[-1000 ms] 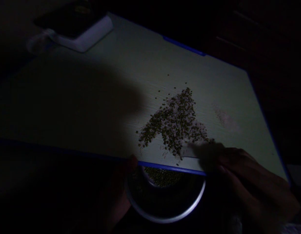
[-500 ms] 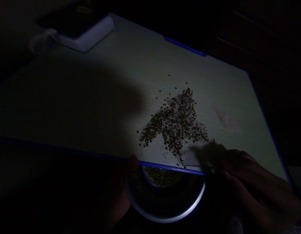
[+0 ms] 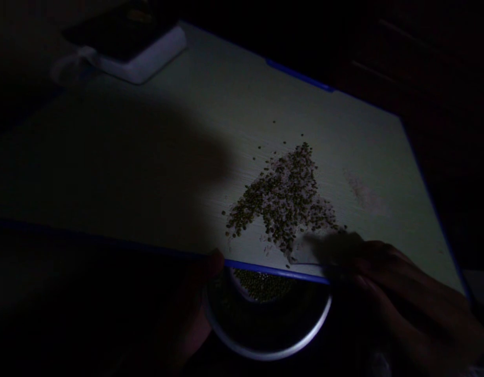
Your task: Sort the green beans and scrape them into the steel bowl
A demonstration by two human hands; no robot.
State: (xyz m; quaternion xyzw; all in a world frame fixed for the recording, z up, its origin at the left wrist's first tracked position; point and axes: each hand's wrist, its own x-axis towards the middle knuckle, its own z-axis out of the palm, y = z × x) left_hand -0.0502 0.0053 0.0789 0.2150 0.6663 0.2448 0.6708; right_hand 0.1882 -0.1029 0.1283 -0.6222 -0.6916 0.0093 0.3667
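Green mung-bean-like grains mixed with white grains, perhaps rice, form a pile (image 3: 291,188) on a pale board (image 3: 242,99) with a blue rim. My right hand (image 3: 406,293), at the board's near right, pinches a thin, flat, card-like scraper (image 3: 310,252) lying against the board beside the pile's lower tip. Under the near edge is a metal bowl (image 3: 289,348) with green grains (image 3: 261,285) inside. My left hand (image 3: 198,319) grips the bowl's left side, its thumb against the board's blue edge. Darkness hides most of its fingers.
A white box-like thing with a dark top (image 3: 155,57) stands at the board's far left corner. A faint patch of pinkish white grains or powder (image 3: 367,193) lies right of the pile. Deep shadow covers the board's left part and the surroundings.
A few grains by the near blue edge, at the scraper's tip, are no longer there. The scraper and both hands have hardly moved. The whole view has shifted very slightly.
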